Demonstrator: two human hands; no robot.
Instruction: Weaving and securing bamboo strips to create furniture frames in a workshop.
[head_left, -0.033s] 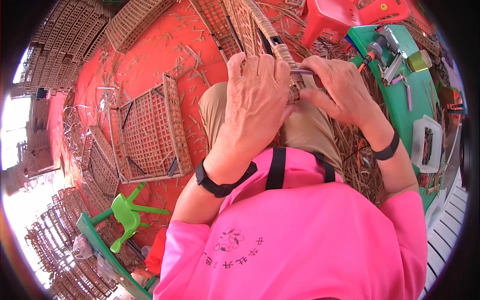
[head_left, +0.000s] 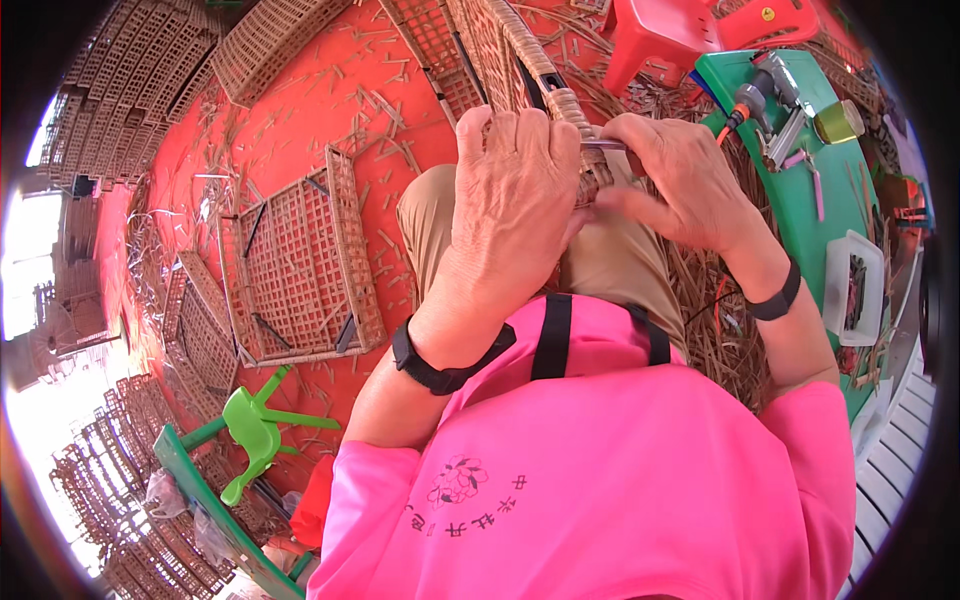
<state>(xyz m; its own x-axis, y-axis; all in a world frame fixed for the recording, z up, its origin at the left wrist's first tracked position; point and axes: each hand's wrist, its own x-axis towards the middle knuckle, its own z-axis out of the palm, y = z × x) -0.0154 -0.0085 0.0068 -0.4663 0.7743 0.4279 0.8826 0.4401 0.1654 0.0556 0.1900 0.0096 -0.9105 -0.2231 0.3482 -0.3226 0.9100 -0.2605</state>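
A woven wicker piece [head_left: 508,48] rises in front of my knees, its wrapped rim [head_left: 567,104] running down between my hands. My left hand [head_left: 515,190] is closed over the near end of this rim, knuckles up, hiding part of the weave. From the right, my right hand [head_left: 690,180] pinches a thin, shiny rod-like tool [head_left: 604,144] that lies across the rim. Its tip and most of its handle are hidden by my fingers. The right thumb rests close to the wrapped end.
A green table [head_left: 830,190] at right carries a power tool [head_left: 752,98], a jar [head_left: 838,122] and a white tray [head_left: 852,290]. Wicker panels [head_left: 300,260] and cane scraps lie on the red floor. A green chair [head_left: 255,430] stands lower left, a red chair [head_left: 665,38] at the top.
My right thumb has shifted slightly left, toward the wrapped rim. My left hand and the wicker piece look almost unmoved.
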